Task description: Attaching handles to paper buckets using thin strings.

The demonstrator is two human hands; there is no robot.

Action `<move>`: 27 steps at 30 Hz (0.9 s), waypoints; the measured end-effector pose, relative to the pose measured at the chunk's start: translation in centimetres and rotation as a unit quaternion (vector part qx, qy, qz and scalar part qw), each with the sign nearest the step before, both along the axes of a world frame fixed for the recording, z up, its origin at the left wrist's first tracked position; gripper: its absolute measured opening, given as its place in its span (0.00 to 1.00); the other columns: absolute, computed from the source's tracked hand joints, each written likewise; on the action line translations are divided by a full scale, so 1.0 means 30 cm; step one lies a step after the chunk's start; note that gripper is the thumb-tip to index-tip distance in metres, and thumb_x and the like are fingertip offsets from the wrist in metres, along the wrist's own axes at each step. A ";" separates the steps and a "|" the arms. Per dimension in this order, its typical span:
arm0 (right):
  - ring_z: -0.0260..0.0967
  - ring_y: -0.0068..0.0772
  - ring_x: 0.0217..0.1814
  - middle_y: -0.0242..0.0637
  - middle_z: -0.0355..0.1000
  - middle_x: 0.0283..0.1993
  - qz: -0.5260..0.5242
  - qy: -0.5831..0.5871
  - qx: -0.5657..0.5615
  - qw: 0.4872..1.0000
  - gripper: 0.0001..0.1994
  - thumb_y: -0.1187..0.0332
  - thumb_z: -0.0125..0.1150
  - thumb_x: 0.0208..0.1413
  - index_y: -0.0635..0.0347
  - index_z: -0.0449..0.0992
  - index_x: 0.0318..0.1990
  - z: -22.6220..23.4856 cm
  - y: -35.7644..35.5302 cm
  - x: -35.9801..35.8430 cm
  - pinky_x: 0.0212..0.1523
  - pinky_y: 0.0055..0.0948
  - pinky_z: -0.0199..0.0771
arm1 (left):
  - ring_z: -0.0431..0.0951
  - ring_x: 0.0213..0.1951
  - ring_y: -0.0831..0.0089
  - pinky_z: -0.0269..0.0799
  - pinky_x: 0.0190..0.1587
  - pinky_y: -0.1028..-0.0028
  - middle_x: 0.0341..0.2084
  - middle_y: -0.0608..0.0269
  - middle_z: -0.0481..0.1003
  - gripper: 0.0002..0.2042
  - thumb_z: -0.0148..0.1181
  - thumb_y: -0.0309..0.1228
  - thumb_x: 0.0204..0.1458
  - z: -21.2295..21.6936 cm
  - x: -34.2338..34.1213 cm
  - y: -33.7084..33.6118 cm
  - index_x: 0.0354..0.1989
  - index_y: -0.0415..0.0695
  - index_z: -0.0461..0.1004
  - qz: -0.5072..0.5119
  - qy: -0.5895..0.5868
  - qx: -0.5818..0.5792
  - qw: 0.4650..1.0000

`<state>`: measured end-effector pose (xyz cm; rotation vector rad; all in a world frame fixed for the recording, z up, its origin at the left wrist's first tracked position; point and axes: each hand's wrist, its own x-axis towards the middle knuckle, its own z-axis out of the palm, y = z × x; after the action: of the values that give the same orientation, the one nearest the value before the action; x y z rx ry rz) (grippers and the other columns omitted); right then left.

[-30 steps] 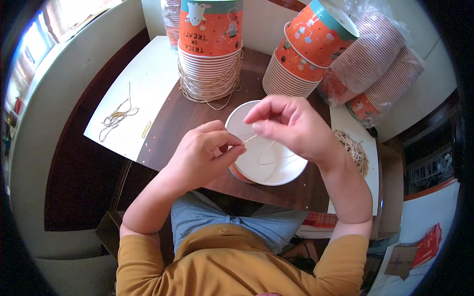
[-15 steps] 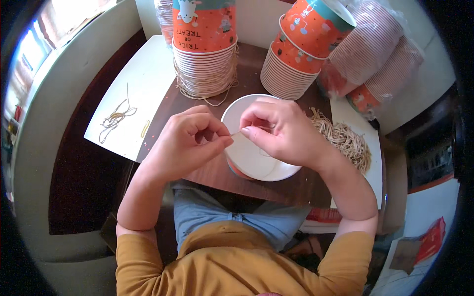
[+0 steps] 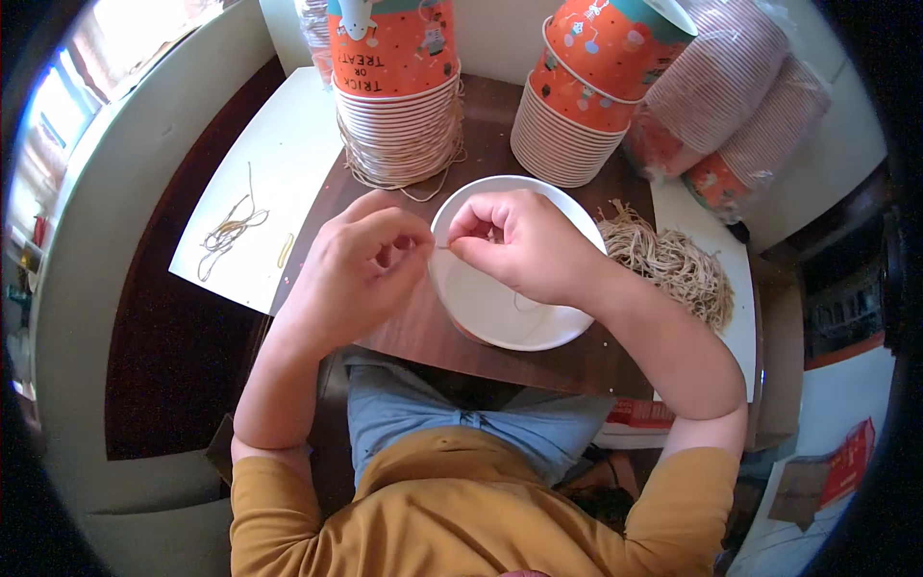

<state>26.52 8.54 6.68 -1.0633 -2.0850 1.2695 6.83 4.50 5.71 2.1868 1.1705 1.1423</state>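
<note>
Both my hands are closed above a white-lined paper bucket [image 3: 495, 325] that stands open-side up at the near part of the table. A thin tan cord [image 3: 442, 247] runs between their fingertips. My left hand [image 3: 361, 269] pinches one part at the bucket's left rim. Thumb and forefinger of my right hand [image 3: 534, 248] grip the cord just beside it, over the bucket's mouth. A thin curved length hangs below my right hand inside the bucket. How the cord lies within my fingers is hidden.
A tall stack of upside-down orange buckets [image 3: 394, 58] with cords round its lower rims stands behind; a second stack [image 3: 577, 115] leans to its right. Plastic-wrapped stacks [image 3: 716, 87] lie back right, a tangled cord pile [image 3: 673, 264] at right. Left lie loose cords [image 3: 231, 234] and a yellowish strip [image 3: 286, 250].
My right hand has moved slightly left and up, and the gap between my fingertips has narrowed. My left hand has turned and shifted a little left. The view has shifted slightly.
</note>
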 end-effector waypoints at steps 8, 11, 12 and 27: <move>0.66 0.18 0.28 0.31 0.73 0.27 -0.055 -0.082 -0.018 0.995 0.06 0.71 0.58 0.52 0.66 0.76 0.31 -0.045 0.035 -0.016 0.29 0.24 0.68 | 0.71 0.21 0.72 0.68 0.26 0.74 0.23 0.59 0.72 0.08 0.61 0.24 0.48 -0.083 -0.014 0.016 0.37 0.38 0.78 0.079 -0.002 -0.049 0.996; 0.66 0.17 0.27 0.32 0.73 0.26 -0.071 -0.085 -0.017 0.994 0.06 0.71 0.58 0.52 0.66 0.76 0.30 -0.047 0.038 -0.022 0.28 0.24 0.67 | 0.71 0.20 0.70 0.67 0.26 0.73 0.23 0.58 0.72 0.09 0.61 0.24 0.48 -0.100 -0.013 0.030 0.37 0.38 0.78 0.068 0.012 -0.055 0.996; 0.66 0.17 0.27 0.32 0.73 0.25 -0.077 -0.086 -0.013 0.993 0.06 0.71 0.58 0.52 0.66 0.76 0.30 -0.046 0.039 -0.026 0.28 0.24 0.67 | 0.71 0.20 0.70 0.67 0.26 0.73 0.23 0.58 0.72 0.09 0.61 0.24 0.48 -0.103 -0.013 0.032 0.37 0.38 0.78 0.068 0.011 -0.055 0.996; 0.67 0.17 0.29 0.31 0.74 0.26 -0.063 -0.068 -0.026 0.995 0.05 0.71 0.60 0.53 0.65 0.77 0.31 -0.069 0.046 -0.051 0.31 0.23 0.69 | 0.76 0.26 0.66 0.70 0.29 0.72 0.26 0.55 0.75 0.07 0.60 0.23 0.48 -0.100 -0.008 0.047 0.36 0.36 0.78 0.031 0.017 -0.044 0.998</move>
<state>24.99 9.92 4.60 -1.3161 -2.0544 1.2264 6.60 5.90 2.72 2.1255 1.2880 1.0608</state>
